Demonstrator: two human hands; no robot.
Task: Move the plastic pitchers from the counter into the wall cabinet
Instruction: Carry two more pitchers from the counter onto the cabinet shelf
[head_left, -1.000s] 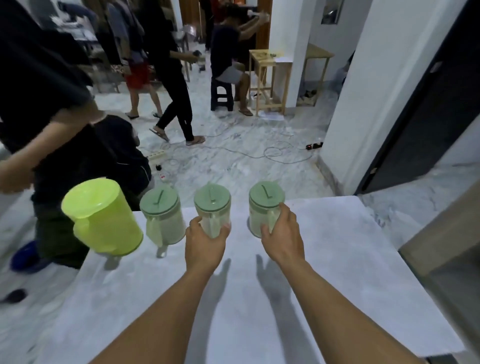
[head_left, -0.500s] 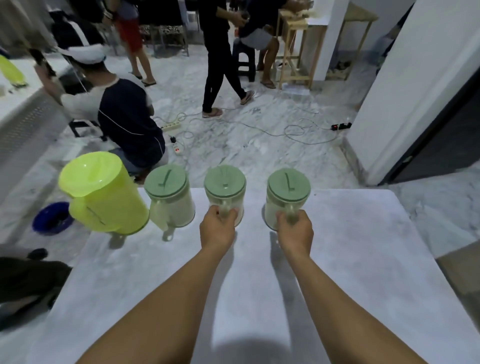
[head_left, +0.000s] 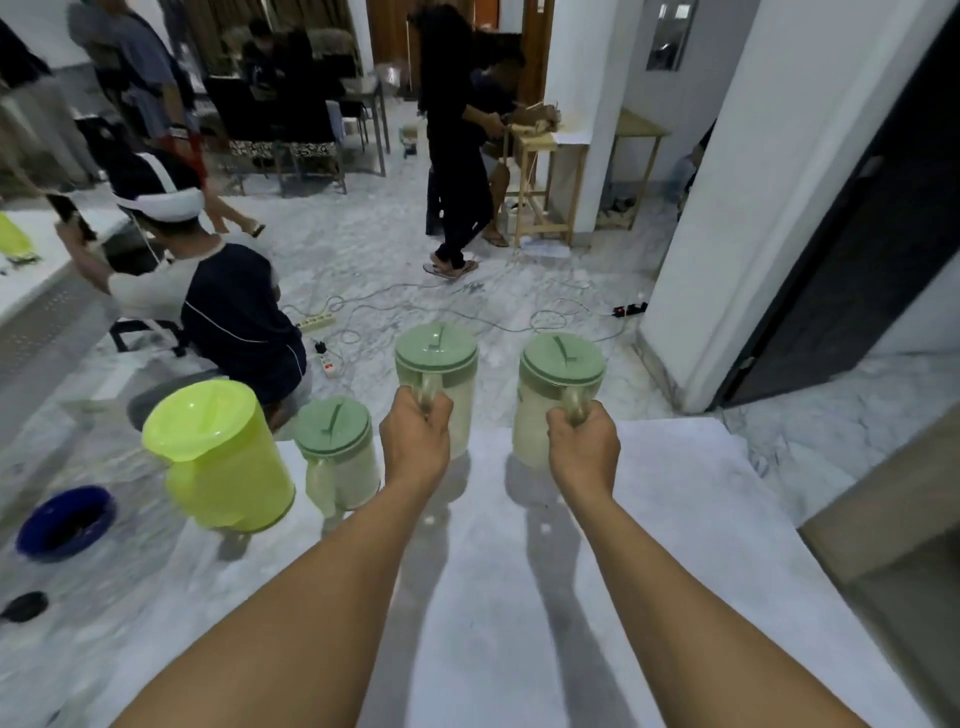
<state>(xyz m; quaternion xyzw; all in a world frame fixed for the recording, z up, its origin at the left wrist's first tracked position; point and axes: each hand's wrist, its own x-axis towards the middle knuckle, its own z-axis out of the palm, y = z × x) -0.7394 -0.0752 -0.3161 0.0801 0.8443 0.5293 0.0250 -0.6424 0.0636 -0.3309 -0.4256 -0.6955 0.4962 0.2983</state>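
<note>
Two clear pitchers with pale green lids are held up in front of the person, one in each fist. The left hand (head_left: 415, 434) is clenched around the handle of the left held pitcher (head_left: 439, 384), and the right hand (head_left: 584, 449) is clenched around the handle of the right held pitcher (head_left: 558, 400); both pitchers stand upright, with their handles turned toward the person and their bodies over the far edge of the table (head_left: 675, 519). Their shadows fall dark on the pale marbled top beneath the forearms. Just left of the left hand, a third clear pitcher (head_left: 337, 457) with the same green lid stands on the table, lower in view than the two held ones. Beside it, further left, a lime-green pitcher (head_left: 221, 457) stands near the table's left corner, its lid tilted toward the camera. Whether these two touch each other cannot be told. Beyond the table lies a marble floor (head_left: 389, 249) with cables and a power strip (head_left: 317, 323) strewn across it. A seated person (head_left: 228, 306) in a dark and white shirt crouches to the left, and a blue bowl (head_left: 65, 522) sits on the floor below the table's left side. A standing person (head_left: 457, 145) in black is further back, near a wooden stool (head_left: 537, 182).
</note>
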